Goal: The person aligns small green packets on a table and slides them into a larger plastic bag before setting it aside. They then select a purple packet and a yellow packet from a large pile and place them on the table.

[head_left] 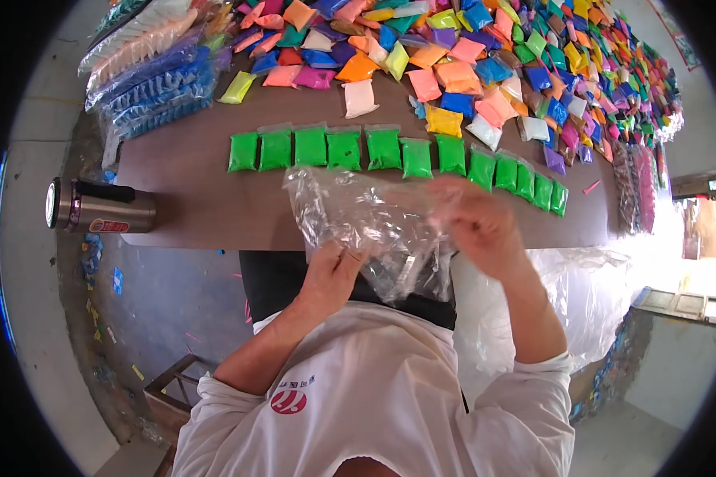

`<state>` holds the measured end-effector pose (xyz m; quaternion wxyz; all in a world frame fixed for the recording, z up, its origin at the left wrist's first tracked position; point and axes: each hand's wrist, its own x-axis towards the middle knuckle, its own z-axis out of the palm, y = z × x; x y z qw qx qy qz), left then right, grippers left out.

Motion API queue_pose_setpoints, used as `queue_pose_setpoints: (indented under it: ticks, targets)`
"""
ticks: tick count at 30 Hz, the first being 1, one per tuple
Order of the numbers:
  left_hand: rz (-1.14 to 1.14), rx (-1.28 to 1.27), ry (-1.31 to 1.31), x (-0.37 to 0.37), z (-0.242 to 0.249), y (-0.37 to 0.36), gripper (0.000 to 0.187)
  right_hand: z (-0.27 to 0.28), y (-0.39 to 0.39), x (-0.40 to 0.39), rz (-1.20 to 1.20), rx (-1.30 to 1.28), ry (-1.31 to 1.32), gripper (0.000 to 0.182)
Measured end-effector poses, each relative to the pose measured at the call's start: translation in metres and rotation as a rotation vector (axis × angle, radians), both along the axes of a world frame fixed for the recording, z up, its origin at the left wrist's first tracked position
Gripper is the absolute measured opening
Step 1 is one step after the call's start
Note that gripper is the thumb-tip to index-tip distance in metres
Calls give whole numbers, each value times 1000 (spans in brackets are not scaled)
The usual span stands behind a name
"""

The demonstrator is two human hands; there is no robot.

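A crumpled clear plastic bag (350, 208) is stretched between my hands at the table's front edge. My left hand (332, 274) grips its lower left part with closed fingers. At the bag's right side is my right hand (479, 226), smeared by motion, its fingers not clearly visible. Just beyond the bag, several small green packets (310, 148) lie in a row across the table, the right ones slanting toward the front and overlapping. Whether anything is inside the bag cannot be made out.
A large heap of colourful packets (453, 75) covers the back and right of the brown table (191, 199). Bagged blue packets (159, 99) lie at the back left. A steel thermos (103, 208) lies at the left edge. Clear plastic sheeting (581, 310) hangs at the right.
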<state>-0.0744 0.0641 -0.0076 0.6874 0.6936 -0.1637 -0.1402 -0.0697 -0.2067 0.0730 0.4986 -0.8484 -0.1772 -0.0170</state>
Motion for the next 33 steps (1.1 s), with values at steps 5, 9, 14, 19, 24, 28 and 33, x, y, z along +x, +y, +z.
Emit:
queue_pose_setpoints:
  ticks: [5, 9, 14, 19, 24, 28, 33]
  targets:
    - [44, -193, 182, 7, 4, -2, 28, 18, -23, -6, -51, 378, 333, 26]
    - [67, -65, 207, 9, 13, -9, 32, 47, -9, -21, -188, 13, 266, 20]
    - [62, -97, 152, 4, 14, -20, 39, 77, 23, -39, -323, -434, -370, 26]
    - [-17, -42, 101, -4, 13, -27, 43, 75, 49, -53, 0, -378, -146, 44]
    - [43, 33, -150, 0, 17, -32, 44, 40, 69, -55, -56, -619, 58, 37]
    - [84, -8, -269, 0, 12, -34, 43, 13, 67, -51, 10, -851, -73, 22]
    - [-82, 146, 115, -2, 16, -6, 41, 26, 49, -38, 18, -997, -224, 11]
